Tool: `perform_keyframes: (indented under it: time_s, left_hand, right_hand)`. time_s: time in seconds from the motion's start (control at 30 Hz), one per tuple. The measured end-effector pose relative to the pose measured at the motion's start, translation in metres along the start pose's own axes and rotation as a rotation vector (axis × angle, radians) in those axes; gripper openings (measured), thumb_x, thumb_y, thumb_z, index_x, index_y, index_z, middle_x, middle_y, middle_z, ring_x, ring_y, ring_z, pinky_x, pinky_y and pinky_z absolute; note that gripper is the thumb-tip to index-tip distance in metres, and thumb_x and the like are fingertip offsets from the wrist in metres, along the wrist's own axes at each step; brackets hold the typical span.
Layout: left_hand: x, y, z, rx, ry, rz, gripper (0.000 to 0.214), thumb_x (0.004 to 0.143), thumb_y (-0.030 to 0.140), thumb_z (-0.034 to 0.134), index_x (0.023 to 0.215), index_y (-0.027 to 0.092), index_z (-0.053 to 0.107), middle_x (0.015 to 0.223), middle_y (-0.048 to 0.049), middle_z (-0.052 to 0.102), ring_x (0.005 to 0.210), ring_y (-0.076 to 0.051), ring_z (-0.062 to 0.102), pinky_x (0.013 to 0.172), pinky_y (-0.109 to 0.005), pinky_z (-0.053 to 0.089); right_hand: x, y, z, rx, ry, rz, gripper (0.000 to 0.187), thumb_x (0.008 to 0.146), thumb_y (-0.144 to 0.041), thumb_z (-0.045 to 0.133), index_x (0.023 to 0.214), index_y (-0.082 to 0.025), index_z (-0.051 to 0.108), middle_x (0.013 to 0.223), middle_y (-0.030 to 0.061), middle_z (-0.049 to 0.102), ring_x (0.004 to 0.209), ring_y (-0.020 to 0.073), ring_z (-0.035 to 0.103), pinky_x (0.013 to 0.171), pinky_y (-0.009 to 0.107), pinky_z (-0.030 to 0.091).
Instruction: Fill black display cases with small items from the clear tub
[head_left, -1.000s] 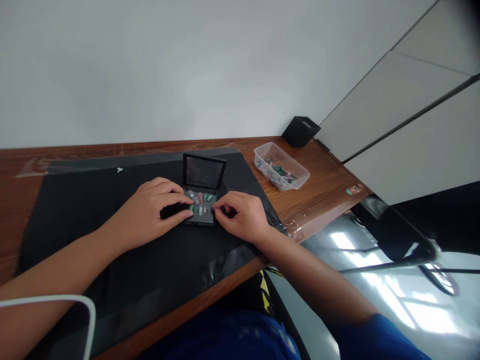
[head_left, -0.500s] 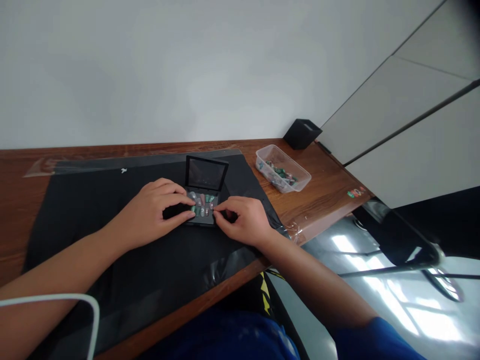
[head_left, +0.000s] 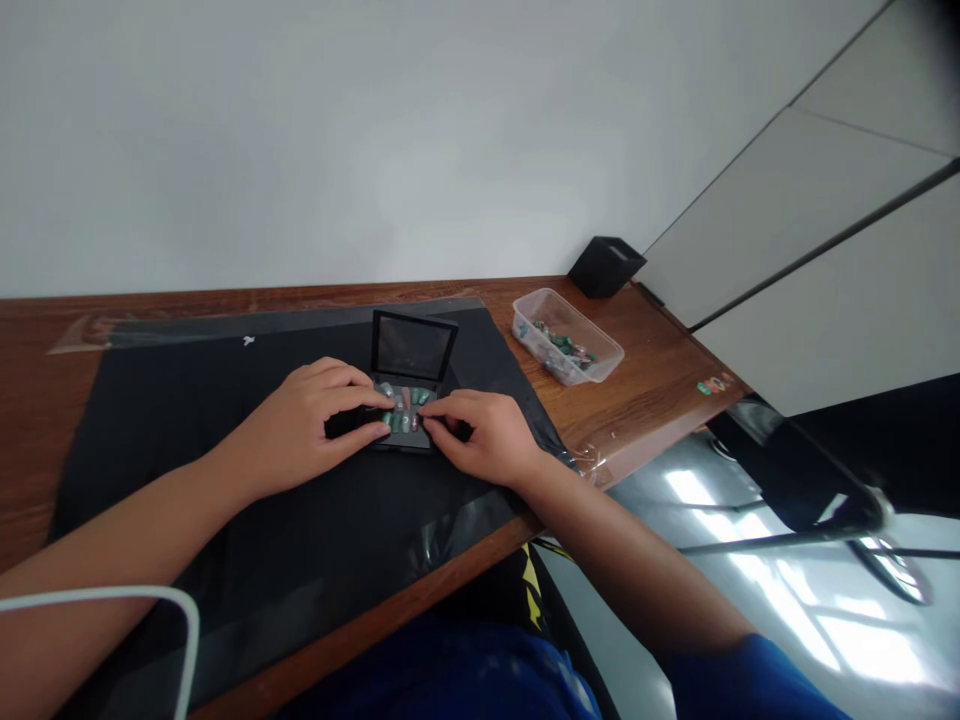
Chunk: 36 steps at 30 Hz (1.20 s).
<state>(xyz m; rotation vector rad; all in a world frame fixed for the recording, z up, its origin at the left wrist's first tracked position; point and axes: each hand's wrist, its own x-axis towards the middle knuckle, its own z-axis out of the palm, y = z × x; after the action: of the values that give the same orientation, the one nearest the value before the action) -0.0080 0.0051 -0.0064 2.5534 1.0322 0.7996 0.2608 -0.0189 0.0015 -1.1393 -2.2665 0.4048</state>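
A small black case [head_left: 401,440] with its windowed lid [head_left: 411,346] raised lies in front of me. Several false nails [head_left: 406,410], green, pink and clear, sit in rows inside its base. My left hand [head_left: 315,420] holds the case's left side, thumb and index fingertip over the nails at that end. At the right end, my right hand [head_left: 484,435] has its thumb and index finger closed around a false nail, which the fingertips mostly cover.
A clear plastic box [head_left: 568,337] with more false nails stands to the right on the wooden table [head_left: 645,360]. Behind it is a black square holder [head_left: 606,267]. A black mat [head_left: 300,590] lies under the case. A white cable [head_left: 187,640] crosses the lower left.
My right fingertips have shifted slightly left over the false nail at the case's right end. My left index fingertip has edged right. The case stays in place.
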Motion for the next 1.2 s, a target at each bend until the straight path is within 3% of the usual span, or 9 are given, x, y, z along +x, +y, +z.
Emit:
perform_keyframes:
  time_s: [0.2, 0.33, 0.53, 0.73, 0.93, 1.2]
  left_hand:
    - [0.0003, 0.0036, -0.0033, 0.006, 0.018, 0.083, 0.026, 0.103, 0.041, 0.061, 0.116, 0.032, 0.081, 0.105, -0.0051, 0.071, 0.102, -0.024, 0.063, 0.093, -0.042, 0.049]
    - [-0.0010, 0.0028, -0.0041, 0.020, 0.011, 0.113, 0.025, 0.103, 0.044, 0.061, 0.110, 0.033, 0.083, 0.104, -0.0050, 0.070, 0.101, -0.025, 0.063, 0.093, -0.043, 0.048]
    - [-0.0017, 0.0014, -0.0030, 0.030, 0.001, 0.106, 0.028, 0.102, 0.049, 0.061, 0.113, 0.033, 0.082, 0.106, -0.0056, 0.070, 0.102, -0.026, 0.063, 0.093, -0.045, 0.050]
    - [-0.0003, 0.0016, -0.0026, 0.060, 0.028, 0.052, 0.038, 0.101, 0.054, 0.059, 0.125, 0.031, 0.077, 0.114, -0.0080, 0.072, 0.109, -0.029, 0.064, 0.100, -0.049, 0.049]
    - [-0.0044, -0.0037, -0.0018, 0.110, -0.026, -0.033, 0.053, 0.101, 0.064, 0.054, 0.138, 0.030, 0.070, 0.142, -0.0073, 0.071, 0.138, -0.038, 0.055, 0.113, -0.059, 0.038]
    - [-0.0062, -0.0059, -0.0033, 0.063, -0.077, -0.083, 0.051, 0.098, 0.069, 0.054, 0.129, 0.035, 0.076, 0.136, -0.0022, 0.075, 0.138, -0.038, 0.059, 0.114, -0.062, 0.039]
  right_hand:
    - [-0.0029, 0.0007, -0.0001, 0.037, 0.007, -0.045, 0.022, 0.095, -0.024, 0.065, 0.110, -0.020, 0.081, 0.075, -0.0010, 0.073, 0.065, 0.0101, 0.064, 0.067, 0.022, 0.045]
    - [-0.0041, -0.0022, 0.0012, 0.013, -0.029, -0.089, 0.029, 0.097, -0.026, 0.063, 0.122, -0.022, 0.079, 0.078, -0.0013, 0.075, 0.062, 0.0093, 0.063, 0.063, 0.022, 0.043]
    - [-0.0028, -0.0044, 0.0017, -0.071, -0.082, -0.132, 0.029, 0.100, -0.028, 0.058, 0.119, -0.023, 0.081, 0.083, 0.0009, 0.077, 0.065, 0.0097, 0.063, 0.060, 0.024, 0.037]
    - [-0.0023, -0.0054, 0.0015, -0.089, -0.116, -0.119, 0.029, 0.100, -0.028, 0.057, 0.120, -0.023, 0.078, 0.093, 0.0018, 0.080, 0.073, 0.0114, 0.068, 0.062, 0.024, 0.038]
    - [-0.0018, -0.0076, 0.0003, -0.115, -0.160, -0.092, 0.028, 0.101, -0.029, 0.055, 0.119, -0.024, 0.075, 0.095, 0.0017, 0.082, 0.080, 0.0136, 0.073, 0.065, 0.025, 0.041]
    - [-0.0032, -0.0070, 0.0013, -0.129, -0.155, -0.091, 0.029, 0.102, -0.030, 0.054, 0.120, -0.023, 0.075, 0.091, 0.0017, 0.082, 0.077, 0.0141, 0.074, 0.065, 0.025, 0.041]
